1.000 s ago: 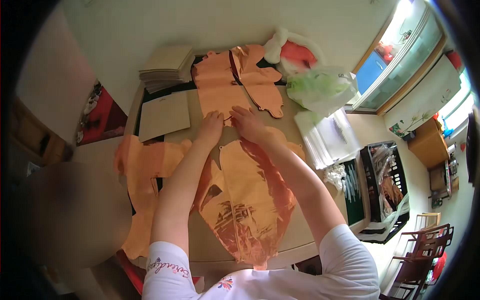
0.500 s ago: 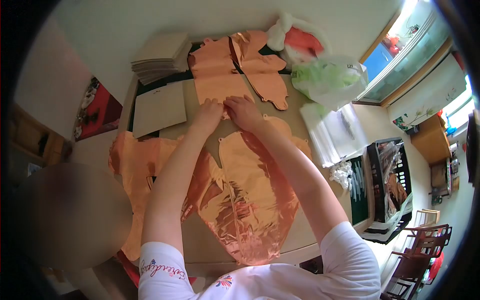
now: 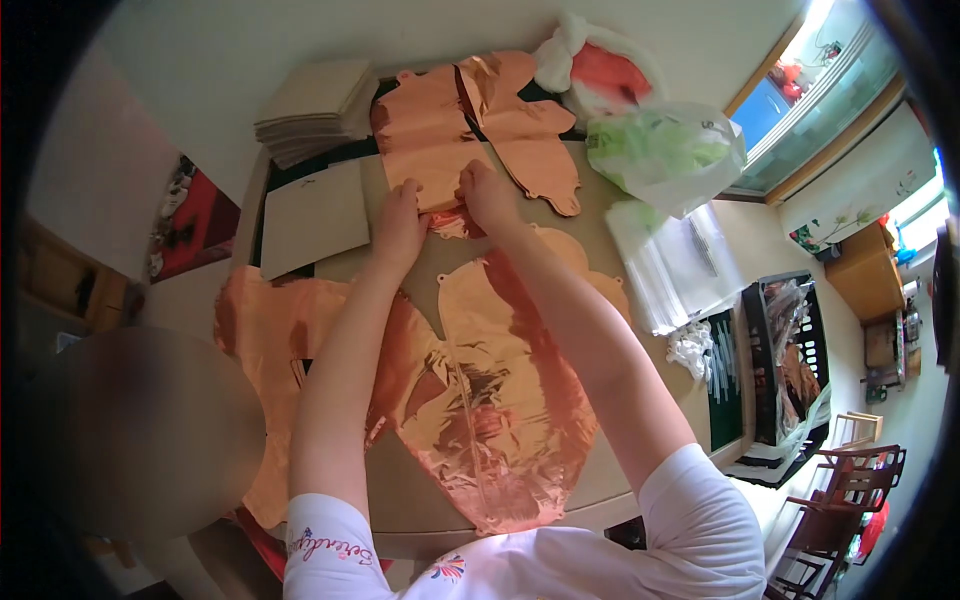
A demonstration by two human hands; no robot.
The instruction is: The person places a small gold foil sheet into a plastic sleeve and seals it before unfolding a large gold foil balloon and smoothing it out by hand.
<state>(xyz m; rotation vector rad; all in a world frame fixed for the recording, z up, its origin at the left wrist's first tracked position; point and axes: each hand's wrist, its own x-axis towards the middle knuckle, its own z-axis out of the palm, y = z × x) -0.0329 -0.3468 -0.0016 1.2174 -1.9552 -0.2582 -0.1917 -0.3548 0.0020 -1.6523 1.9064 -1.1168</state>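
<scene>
A flat, uninflated rose-gold foil balloon (image 3: 430, 150) lies at the far side of the table, its near edge between my hands. My left hand (image 3: 402, 225) is closed on the left of that edge, fingertips pinching the foil. On the right, my right hand (image 3: 485, 200) is curled closed on the same edge. Shiny crumpled foil shows just below the edge, between the hands. Under my right forearm rests a large foil balloon (image 3: 500, 390), creased and glossy. Another foil balloon (image 3: 270, 350) spreads out beneath my left forearm.
Stacked cardboard sheets (image 3: 315, 105) and a separate sheet (image 3: 315, 220) are at the left. To the right lie clear plastic sleeves (image 3: 680, 270), a plastic bag (image 3: 665, 155), crumpled white material (image 3: 690, 348) and a black crate (image 3: 785, 370). A blurred round shape (image 3: 150, 430) covers the lower left.
My hands have moved apart along the balloon's near edge, the left one leftward, the right one slightly up. The near edge is now raised and folded, with shiny foil showing between them.
</scene>
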